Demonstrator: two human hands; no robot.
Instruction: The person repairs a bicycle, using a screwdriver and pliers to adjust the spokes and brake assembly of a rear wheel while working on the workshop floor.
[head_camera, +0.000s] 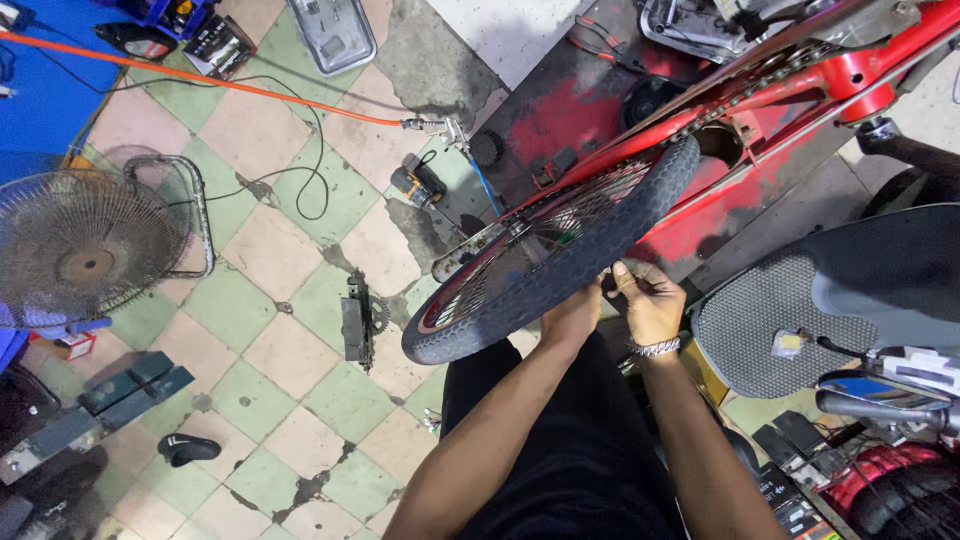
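Black knobbly rubber tyre on the spoked motorcycle wheel (560, 255) sits mounted in the red steel swingarm (800, 85) above the green-and-cream tiled floor (250, 330), with the drive chain (760, 85) running along the arm. I judge the assembly heavy and rigid at rim and spokes, while the tread is firm, grippy rubber that yields only slightly, so the hold belongs on the tyre's outer edge, clear of spokes and chain. My left hand (572, 312) is curled against the lower tread, though I cannot tell how tightly. My right hand (648, 300), metal bracelet at the wrist, has its fingers bent onto the tyre's edge just beside it
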